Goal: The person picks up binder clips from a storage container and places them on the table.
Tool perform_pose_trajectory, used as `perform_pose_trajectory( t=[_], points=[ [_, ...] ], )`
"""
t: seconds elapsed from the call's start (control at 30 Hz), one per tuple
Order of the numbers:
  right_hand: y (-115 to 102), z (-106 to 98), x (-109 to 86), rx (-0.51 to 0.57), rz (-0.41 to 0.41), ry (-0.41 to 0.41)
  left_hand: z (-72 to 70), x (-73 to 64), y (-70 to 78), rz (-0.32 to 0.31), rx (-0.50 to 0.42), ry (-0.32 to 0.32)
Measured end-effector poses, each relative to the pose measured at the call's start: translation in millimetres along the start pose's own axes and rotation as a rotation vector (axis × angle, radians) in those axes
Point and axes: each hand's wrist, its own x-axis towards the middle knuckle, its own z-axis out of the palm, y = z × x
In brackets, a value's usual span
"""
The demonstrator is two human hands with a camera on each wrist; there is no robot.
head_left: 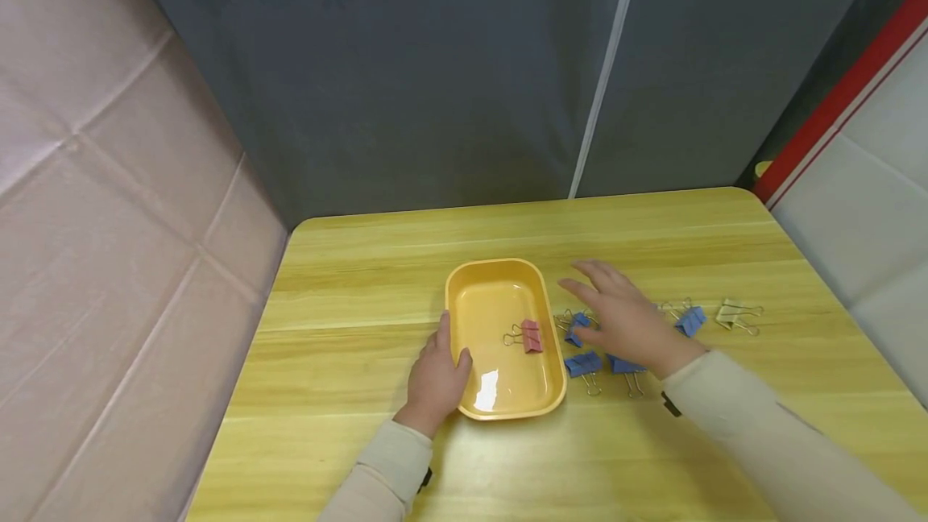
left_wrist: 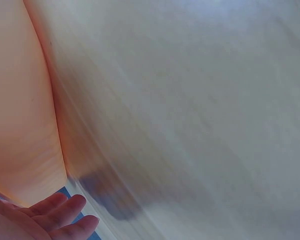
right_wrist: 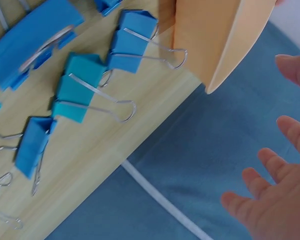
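A yellow plastic tray (head_left: 482,304) lies near the middle of the table, with one pinkish-red binder clip (head_left: 532,337) inside it. My left hand (head_left: 435,381) holds the tray's left side, thumb over the rim and fingers along the outer wall. Over the clips to the right of the tray, my right hand (head_left: 627,325) is spread with nothing in it. Blue binder clips (head_left: 582,364) lie beside the tray and partly beneath that hand. In the right wrist view a teal clip (right_wrist: 80,87) shows among blue ones (right_wrist: 132,40), their wire handles sticking out.
Farther right on the wooden table (head_left: 362,280) are another blue clip (head_left: 691,321) and a pale yellow clip (head_left: 727,312). A dark grey curtain (head_left: 406,87) stands behind the table, with light padded walls at left and right.
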Motion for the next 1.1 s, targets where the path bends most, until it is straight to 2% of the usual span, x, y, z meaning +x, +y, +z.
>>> perform_pose_trajectory(
  t=[0.3,0.57,0.8,1.1],
  points=[
    [-15,6,14.4,0.038,-0.061,-0.018,-2.2,-1.3,-0.9,-0.001,0.002,0.002],
    [-26,17,26.2,0.027,-0.147,-0.028,-2.6,-2.3,0.6,0.001,0.002,0.01],
    [-30,24,32.0,0.041,-0.212,-0.026,-3.5,-2.6,1.9,-0.008,-0.001,-0.01],
    [-32,35,42.1,0.022,-0.29,-0.091,-3.4,-2.9,1.5,0.008,0.007,-0.006]
  ],
)
